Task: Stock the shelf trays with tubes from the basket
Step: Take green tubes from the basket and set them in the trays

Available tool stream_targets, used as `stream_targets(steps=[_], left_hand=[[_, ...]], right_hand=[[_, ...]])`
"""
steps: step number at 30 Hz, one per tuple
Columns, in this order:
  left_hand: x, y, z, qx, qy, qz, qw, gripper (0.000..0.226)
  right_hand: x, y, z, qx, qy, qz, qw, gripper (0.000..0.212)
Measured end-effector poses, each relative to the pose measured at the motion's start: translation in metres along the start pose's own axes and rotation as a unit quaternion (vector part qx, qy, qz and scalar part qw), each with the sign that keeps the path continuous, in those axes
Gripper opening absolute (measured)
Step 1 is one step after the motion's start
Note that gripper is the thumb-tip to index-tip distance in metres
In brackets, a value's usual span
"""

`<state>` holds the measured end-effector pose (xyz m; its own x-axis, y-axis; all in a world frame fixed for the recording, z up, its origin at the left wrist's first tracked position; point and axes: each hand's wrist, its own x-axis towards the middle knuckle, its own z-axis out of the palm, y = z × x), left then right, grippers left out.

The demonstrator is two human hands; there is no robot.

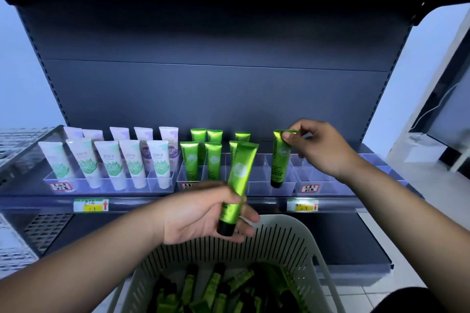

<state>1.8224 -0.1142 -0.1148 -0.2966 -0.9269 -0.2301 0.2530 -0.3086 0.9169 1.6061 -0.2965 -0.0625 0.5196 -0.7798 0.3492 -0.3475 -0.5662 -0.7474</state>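
Observation:
My left hand point(203, 213) grips a green tube point(237, 180) by its lower part, black cap down, above the basket and in front of the shelf edge. My right hand point(320, 147) pinches the top crimp of a second green tube point(279, 157), which stands cap-down in a front cell of the clear middle tray point(259, 185). Several green tubes point(201, 157) stand upright in that tray's left cells. The pale slotted basket point(287, 234) below holds several green and black tubes point(213, 287).
A clear tray on the left point(106, 181) holds several white tubes with mint and purple prints. Another clear divided tray point(320, 180) stands at the right. Price labels point(91, 205) sit on the shelf's front rail. A lower dark shelf point(351, 244) lies behind the basket.

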Motion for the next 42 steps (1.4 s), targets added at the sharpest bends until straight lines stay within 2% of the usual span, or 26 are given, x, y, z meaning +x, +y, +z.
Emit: stream_targets(steps=[3,6,8,11,13,16,19,21,24,26,28,32,39,42], left_hand=[[0.014,0.011,0.008,0.056,0.051,0.032,0.997,0.035],[0.029,0.019,0.007,0.124,0.090,0.050,0.987,0.024],[0.039,0.024,0.008,0.124,0.116,0.067,0.983,0.020],[0.055,0.033,0.010,0.133,0.168,0.096,0.972,0.030],[0.064,0.040,0.008,0.182,0.210,0.117,0.953,0.032],[0.077,0.052,-0.004,0.299,0.236,0.152,0.912,0.046],[0.088,0.063,-0.012,0.365,0.246,0.200,0.875,0.032],[0.098,0.071,-0.014,0.350,0.267,0.214,0.872,0.030],[0.115,0.082,-0.018,0.350,0.305,0.194,0.864,0.029],[0.127,0.090,-0.021,0.392,0.312,0.176,0.848,0.036],[0.138,0.098,-0.023,0.431,0.320,0.175,0.825,0.030],[0.157,0.106,-0.029,0.466,0.275,0.188,0.820,0.020],[0.185,0.102,-0.042,0.533,0.286,0.149,0.782,0.012],[0.194,0.095,-0.047,0.612,0.296,0.136,0.720,0.009]], right_hand=[[0.013,0.001,-0.004,0.004,0.026,-0.006,1.000,0.021],[0.033,-0.003,-0.008,0.008,0.041,-0.012,0.999,0.020],[0.048,-0.007,-0.012,0.011,0.048,-0.013,0.999,0.022],[0.074,-0.014,-0.021,0.029,0.049,-0.011,0.998,0.025],[0.091,-0.015,-0.025,0.036,0.043,-0.006,0.998,0.026],[0.111,-0.004,-0.021,0.040,0.024,0.015,0.999,0.020],[0.124,0.016,-0.008,-0.006,0.002,0.009,1.000,0.023],[0.130,0.027,-0.003,-0.044,-0.008,0.006,0.999,0.024],[0.140,0.040,-0.001,-0.047,-0.009,0.013,0.999,0.024],[0.146,0.048,0.001,-0.051,-0.008,0.019,0.998,0.025],[0.149,0.054,0.004,-0.040,-0.009,0.030,0.999,0.025],[0.148,0.064,0.011,-0.025,-0.032,0.047,0.998,0.019],[0.145,0.085,0.020,-0.034,-0.048,0.068,0.996,0.014],[0.142,0.092,0.024,-0.026,-0.064,0.083,0.994,0.014]])
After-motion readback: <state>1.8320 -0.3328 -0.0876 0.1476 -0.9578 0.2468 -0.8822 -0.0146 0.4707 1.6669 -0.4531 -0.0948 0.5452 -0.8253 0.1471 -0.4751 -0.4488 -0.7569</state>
